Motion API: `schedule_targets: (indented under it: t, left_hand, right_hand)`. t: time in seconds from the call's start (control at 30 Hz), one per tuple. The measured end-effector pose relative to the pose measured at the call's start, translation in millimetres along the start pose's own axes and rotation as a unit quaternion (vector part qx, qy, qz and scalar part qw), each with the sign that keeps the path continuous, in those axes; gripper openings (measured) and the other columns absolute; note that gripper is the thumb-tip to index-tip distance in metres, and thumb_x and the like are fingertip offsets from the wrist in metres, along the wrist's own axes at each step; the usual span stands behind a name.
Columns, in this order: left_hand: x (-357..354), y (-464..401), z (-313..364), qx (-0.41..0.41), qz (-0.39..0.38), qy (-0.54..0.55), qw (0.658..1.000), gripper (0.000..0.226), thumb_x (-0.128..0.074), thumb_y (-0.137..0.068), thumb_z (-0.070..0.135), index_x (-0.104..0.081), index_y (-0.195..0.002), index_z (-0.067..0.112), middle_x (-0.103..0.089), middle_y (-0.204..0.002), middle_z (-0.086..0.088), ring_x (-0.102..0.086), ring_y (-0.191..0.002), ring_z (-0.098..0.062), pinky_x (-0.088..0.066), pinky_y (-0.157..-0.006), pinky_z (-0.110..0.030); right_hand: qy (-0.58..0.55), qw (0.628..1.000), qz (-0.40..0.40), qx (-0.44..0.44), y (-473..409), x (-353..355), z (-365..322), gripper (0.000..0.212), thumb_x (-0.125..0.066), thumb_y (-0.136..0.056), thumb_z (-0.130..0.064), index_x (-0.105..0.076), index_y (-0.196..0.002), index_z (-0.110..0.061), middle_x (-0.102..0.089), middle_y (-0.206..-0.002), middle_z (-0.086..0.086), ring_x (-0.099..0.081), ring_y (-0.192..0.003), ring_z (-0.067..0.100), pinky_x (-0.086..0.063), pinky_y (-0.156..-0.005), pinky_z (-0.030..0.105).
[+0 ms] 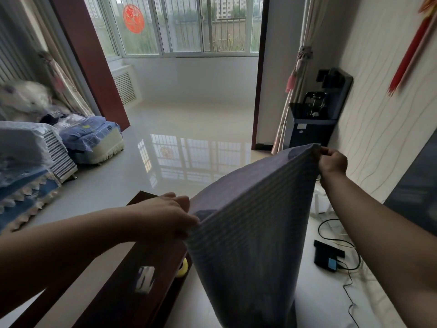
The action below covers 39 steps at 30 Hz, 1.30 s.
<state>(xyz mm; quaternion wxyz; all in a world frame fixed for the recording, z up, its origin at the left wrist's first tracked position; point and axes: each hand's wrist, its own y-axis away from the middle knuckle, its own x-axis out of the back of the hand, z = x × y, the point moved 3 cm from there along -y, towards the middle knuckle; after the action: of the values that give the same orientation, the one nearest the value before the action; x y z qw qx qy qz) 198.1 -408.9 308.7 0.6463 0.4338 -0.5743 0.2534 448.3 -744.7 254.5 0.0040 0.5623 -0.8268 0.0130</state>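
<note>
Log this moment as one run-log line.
left hand: grips near edge | right hand: pinches far corner | striped cloth: held up, stretched between hands, rest hanging | beside: dark wooden table

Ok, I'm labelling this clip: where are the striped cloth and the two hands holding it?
striped cloth (248,221): head view, middle of the hanging fabric.
left hand (163,216): head view, back of the hand.
right hand (332,162): head view, back of the hand.
</note>
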Motion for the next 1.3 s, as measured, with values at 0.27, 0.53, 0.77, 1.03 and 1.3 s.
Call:
schedule_targets:
  t: [0.27, 0.53, 0.77, 1.03, 1.3]
  left_hand:
    - [21, -6, -16, 0.065, 0.1, -0.096, 0.988, 0.031, -0.052, -0.088, 0.051, -0.049, -0.113, 0.033, -0.046, -0.098, 0.007, -0.04, -0.089, -0.007, -0.032, -0.08, -0.022]
    - [43, 9, -62, 0.088, 0.268, -0.173, 0.944, 0.016, -0.069, -0.082, 0.023, -0.067, -0.098, 0.019, -0.069, -0.097, -0.004, -0.062, -0.088, -0.025, -0.048, -0.073, -0.04]
    - [31, 6, -99, 0.033, 0.225, -0.235, 0.945, 0.022, -0.078, -0.071, 0.033, -0.066, -0.08, 0.018, -0.063, -0.069, -0.001, -0.058, -0.063, -0.021, -0.044, -0.066, -0.035]
    - [55, 8, -168, 0.41, 0.497, -0.039, 0.764, 0.033, -0.055, -0.091, 0.036, -0.066, -0.09, 0.005, -0.054, -0.115, -0.018, -0.051, -0.106, -0.037, -0.044, -0.084, -0.043]
    - [80, -10, -151, 0.241, 0.383, -0.222, 0.863, 0.034, -0.041, -0.095, 0.022, -0.058, -0.073, 0.002, -0.062, -0.064, -0.017, -0.059, -0.057, -0.033, -0.048, -0.058, -0.038]
  right_hand:
    - [-0.012, 1.0, 0.023, -0.017, -6, 20, -1, 0.023, -0.067, -0.085, -0.012, -0.068, -0.107, -0.011, -0.066, -0.1, 0.006, -0.06, -0.088, 0.019, -0.047, -0.06, 0.02]
    - [-0.065, 0.996, -0.054, -0.025, 0, 35, 1, 0.03, -0.067, -0.085, -0.014, -0.063, -0.115, -0.012, -0.065, -0.091, -0.005, -0.059, -0.084, 0.008, -0.044, -0.062, 0.017]
    - [-0.038, 0.995, -0.088, 0.015, 14, 22, -4, 0.021, -0.068, -0.085, -0.019, -0.064, -0.104, -0.014, -0.066, -0.106, 0.01, -0.061, -0.107, 0.029, -0.05, -0.094, 0.042]
    - [-0.105, 0.98, -0.162, 0.043, 56, -11, -32, 0.007, -0.065, -0.085, -0.01, -0.066, -0.092, -0.013, -0.067, -0.087, 0.006, -0.064, -0.076, 0.018, -0.055, -0.069, 0.03]
    - [-0.047, 0.996, -0.052, 0.047, 31, 18, -32, 0.019, -0.069, -0.082, -0.011, -0.067, -0.101, -0.01, -0.068, -0.102, 0.013, -0.064, -0.092, 0.026, -0.054, -0.083, 0.039]
